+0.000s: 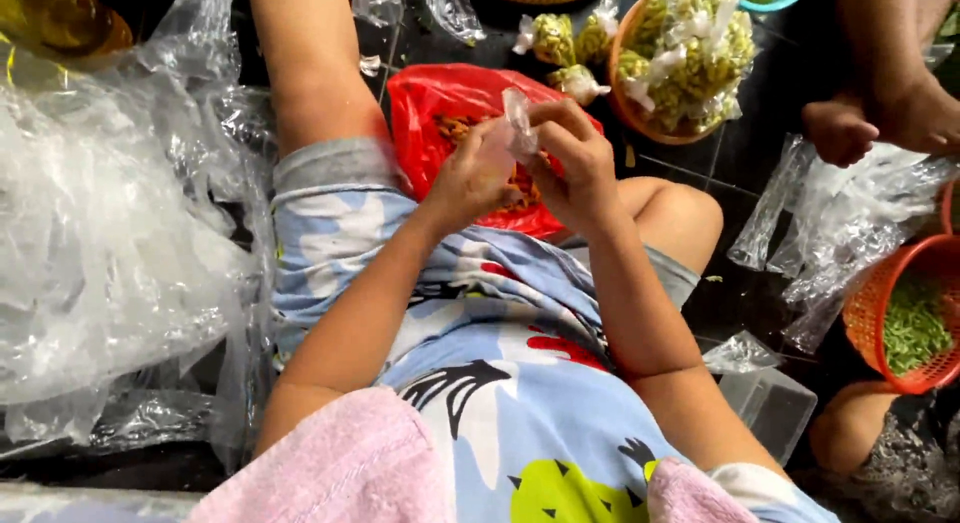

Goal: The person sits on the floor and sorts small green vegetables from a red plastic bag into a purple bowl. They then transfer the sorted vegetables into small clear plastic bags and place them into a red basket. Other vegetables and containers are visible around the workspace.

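Both my hands meet over my lap, above a red plastic bag (440,108) that holds brownish-orange bits. My left hand (472,173) and my right hand (570,153) together pinch a small clear plastic bag (520,123), its top sticking up between my fingers. What is inside the small bag is hidden by my fingers. I sit on a dark floor with my knees apart, wearing light blue patterned shorts.
A big heap of clear plastic bags (100,233) lies on my left. An orange bowl (640,118) of filled, tied packets sits ahead, with loose packets (560,43) beside it. Another person's foot (880,118), an orange basket (880,323) of green pieces and more clear bags (840,223) are at right.
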